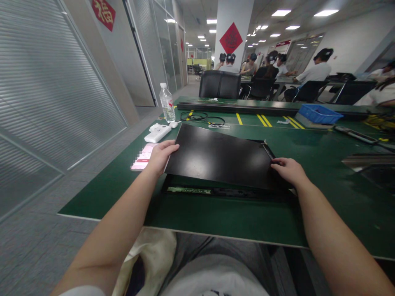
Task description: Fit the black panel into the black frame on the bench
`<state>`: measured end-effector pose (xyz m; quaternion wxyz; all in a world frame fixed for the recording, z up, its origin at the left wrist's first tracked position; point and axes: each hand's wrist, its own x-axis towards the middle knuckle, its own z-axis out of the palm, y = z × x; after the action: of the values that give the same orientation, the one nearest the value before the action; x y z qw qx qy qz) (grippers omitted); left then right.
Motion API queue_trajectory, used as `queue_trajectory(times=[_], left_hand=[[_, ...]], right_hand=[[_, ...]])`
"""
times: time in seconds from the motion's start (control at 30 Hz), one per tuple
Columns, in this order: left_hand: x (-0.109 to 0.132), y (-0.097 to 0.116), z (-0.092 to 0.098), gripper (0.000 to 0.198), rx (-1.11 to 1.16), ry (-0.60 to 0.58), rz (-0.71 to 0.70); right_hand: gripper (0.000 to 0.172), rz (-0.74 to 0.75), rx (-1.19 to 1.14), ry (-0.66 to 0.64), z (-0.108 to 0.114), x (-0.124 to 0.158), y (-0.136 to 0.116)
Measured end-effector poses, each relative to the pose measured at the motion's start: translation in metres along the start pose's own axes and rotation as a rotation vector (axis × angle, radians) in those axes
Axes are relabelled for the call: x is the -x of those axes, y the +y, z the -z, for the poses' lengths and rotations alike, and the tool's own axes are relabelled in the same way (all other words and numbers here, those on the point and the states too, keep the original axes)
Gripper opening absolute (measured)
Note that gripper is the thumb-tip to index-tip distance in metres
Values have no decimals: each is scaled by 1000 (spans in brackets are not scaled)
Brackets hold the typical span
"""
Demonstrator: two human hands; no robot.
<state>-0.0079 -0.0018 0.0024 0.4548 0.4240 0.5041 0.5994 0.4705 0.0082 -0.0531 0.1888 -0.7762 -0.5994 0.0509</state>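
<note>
A flat, glossy black screen panel (219, 154) is tilted above a shallow black frame (228, 193) on the green table, its left end raised. My left hand (163, 156) grips the panel's left edge, thumb on top. At the right end, my right hand (288, 170) is closed on the panel's edge, where the frame's side runs close by; the fingers underneath are hidden. A strip of green circuit board (188, 190) shows along the frame's near side, below the panel. Most of the frame's inside is covered.
Left of the panel are a phone (143, 157), a white device (157, 133) and a water bottle (167, 103). Behind lie a black cable (197, 117) and long dark bars (240, 108). A blue basket (319, 114) stands back right. Several people sit at tables beyond.
</note>
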Motion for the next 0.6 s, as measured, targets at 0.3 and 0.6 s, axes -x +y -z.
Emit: queue_trajectory(times=[0.3, 0.6], left_hand=[[2, 1, 2, 50, 54, -39, -135], [-4, 8, 11, 43, 71, 24, -167]], right_hand=[[40, -115, -147, -10, 7, 5, -14], [28, -299, -692, 160, 28, 23, -39]])
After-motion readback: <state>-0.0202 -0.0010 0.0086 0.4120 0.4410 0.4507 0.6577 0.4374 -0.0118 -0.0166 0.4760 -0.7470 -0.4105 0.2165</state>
